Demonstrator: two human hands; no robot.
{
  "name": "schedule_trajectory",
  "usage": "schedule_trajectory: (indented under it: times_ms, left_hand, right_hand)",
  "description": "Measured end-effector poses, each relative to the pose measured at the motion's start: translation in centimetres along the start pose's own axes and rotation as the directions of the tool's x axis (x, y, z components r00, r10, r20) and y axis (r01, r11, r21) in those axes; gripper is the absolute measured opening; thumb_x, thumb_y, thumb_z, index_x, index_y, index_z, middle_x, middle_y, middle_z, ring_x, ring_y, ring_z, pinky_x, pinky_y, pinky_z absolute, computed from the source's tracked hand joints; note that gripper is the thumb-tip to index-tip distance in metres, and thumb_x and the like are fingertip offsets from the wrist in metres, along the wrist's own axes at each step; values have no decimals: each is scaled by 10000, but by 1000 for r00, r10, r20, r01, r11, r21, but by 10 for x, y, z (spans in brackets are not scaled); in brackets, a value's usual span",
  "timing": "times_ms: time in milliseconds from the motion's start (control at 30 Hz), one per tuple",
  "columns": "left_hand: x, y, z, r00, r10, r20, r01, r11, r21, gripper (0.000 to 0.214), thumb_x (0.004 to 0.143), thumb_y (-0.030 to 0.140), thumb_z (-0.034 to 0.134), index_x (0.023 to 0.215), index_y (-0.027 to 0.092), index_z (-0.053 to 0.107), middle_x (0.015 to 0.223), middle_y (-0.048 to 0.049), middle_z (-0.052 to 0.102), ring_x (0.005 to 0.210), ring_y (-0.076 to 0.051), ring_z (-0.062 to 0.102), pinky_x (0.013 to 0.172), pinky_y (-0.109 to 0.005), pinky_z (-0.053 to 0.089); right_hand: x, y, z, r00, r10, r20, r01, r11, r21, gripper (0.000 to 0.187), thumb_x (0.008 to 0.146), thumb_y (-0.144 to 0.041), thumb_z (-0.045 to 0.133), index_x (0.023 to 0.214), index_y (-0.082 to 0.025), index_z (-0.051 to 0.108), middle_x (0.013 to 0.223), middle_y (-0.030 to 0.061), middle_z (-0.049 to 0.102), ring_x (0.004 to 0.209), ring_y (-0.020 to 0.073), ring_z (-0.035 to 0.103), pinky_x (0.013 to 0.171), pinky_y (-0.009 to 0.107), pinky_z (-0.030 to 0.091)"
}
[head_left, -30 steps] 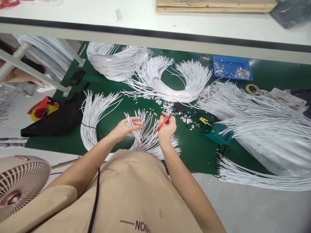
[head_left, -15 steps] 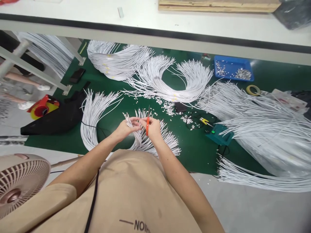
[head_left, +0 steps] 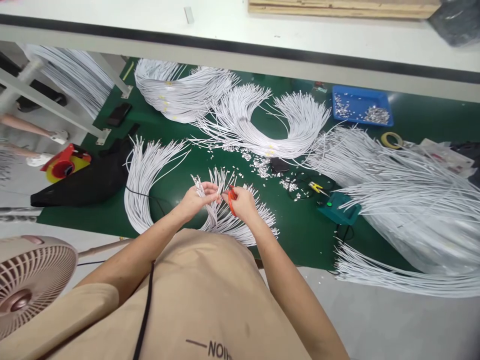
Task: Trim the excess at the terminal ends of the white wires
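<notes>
My left hand point(head_left: 195, 201) is closed on a small bunch of white wires point(head_left: 204, 191), their tips sticking up past my fingers. My right hand point(head_left: 243, 204) grips a red-handled tool point(head_left: 231, 196), pressed close against the left fingers at the wire ends. Both hands hover over a curved bundle of white wires point(head_left: 232, 220) lying on the green mat point(head_left: 300, 230). Small metal terminals point(head_left: 258, 165) are scattered on the mat just beyond my hands.
More white wire bundles point(head_left: 262, 120) cover the mat, with a big heap point(head_left: 420, 200) at right. A blue tray point(head_left: 360, 107) of metal parts, a tape roll point(head_left: 390, 137), a teal device point(head_left: 339, 207), a fan point(head_left: 30, 280) and a co-worker's legs point(head_left: 26, 125) at left.
My right hand has come left from beside the terminals to meet my left hand, turning the red tool down toward the wire tips. The left hand stayed put.
</notes>
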State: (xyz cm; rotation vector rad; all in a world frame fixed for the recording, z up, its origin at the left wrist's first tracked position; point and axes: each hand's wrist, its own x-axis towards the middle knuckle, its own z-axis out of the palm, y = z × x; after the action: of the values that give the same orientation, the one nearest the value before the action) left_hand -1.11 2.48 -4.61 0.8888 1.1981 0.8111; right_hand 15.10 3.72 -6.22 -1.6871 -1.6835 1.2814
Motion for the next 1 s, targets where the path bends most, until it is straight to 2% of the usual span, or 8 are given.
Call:
schedule_trajectory:
  times_ms: [67,133,267,367,600,800,900,1000]
  left_hand:
    - [0,0,-1,1000,-3,-5,3,1000,13,294,652,307,704,857,139,576,725,-37,651,688,-158,621,598,-249,400]
    - [0,1,-1,1000,-1,-6,1,1000,27,279,651,311,702,834,136,586,733,-38,648,696,-162,623,594,-248,400]
    - [-1,2,-1,1000,5,-12,-5,999,50,275,648,328,698,822,142,594,735,-34,640,703,-164,620,592,-249,400]
    - [-1,3,-1,1000,5,-23,-3,999,54,284,632,334,706,818,146,602,751,-27,633,706,-158,612,606,-251,405]
    - [-3,7,1,999,17,-50,-9,988,152,272,665,373,668,789,135,619,659,-41,640,637,-150,574,595,-260,392]
    - [-5,10,4,999,23,-30,-18,988,154,277,704,399,622,763,129,616,627,-26,596,569,-121,533,550,-249,374]
    - [-4,10,5,999,6,-38,0,988,152,286,700,405,625,768,127,620,633,-20,586,555,-112,523,546,-247,373]
    - [-3,10,4,999,9,-40,-2,988,154,295,697,403,631,797,126,632,647,-25,594,564,-116,527,549,-248,375]
  right_hand:
    - [-2,-1,-4,997,-69,43,78,952,-295,289,764,-430,527,707,-166,631,761,45,626,689,147,548,596,237,356]
    - [-4,-4,-6,990,-104,92,135,883,-449,318,797,-440,477,717,-174,630,789,61,634,716,161,565,595,242,351]
    - [-5,-11,-10,984,-123,131,177,787,-592,323,823,-429,435,745,-185,630,793,72,647,737,180,590,617,257,359]
    - [-6,-12,-11,983,-124,137,183,745,-642,266,816,-377,455,750,-190,632,783,67,653,744,183,598,633,260,366]
    - [-10,-14,-9,987,-112,119,163,738,-655,243,811,-357,470,773,-191,643,811,64,652,786,180,597,671,256,382]
    - [-13,-10,-7,984,-157,85,174,747,-641,226,808,-326,472,774,-185,646,806,65,647,783,174,588,679,255,380]
    - [-11,-3,-6,985,-166,51,166,812,-560,225,786,-328,484,700,-181,632,761,53,640,718,164,575,628,251,371]
    - [-5,1,-5,997,-76,-6,70,948,-311,235,757,-361,511,684,-171,627,716,33,630,655,140,554,586,234,370]
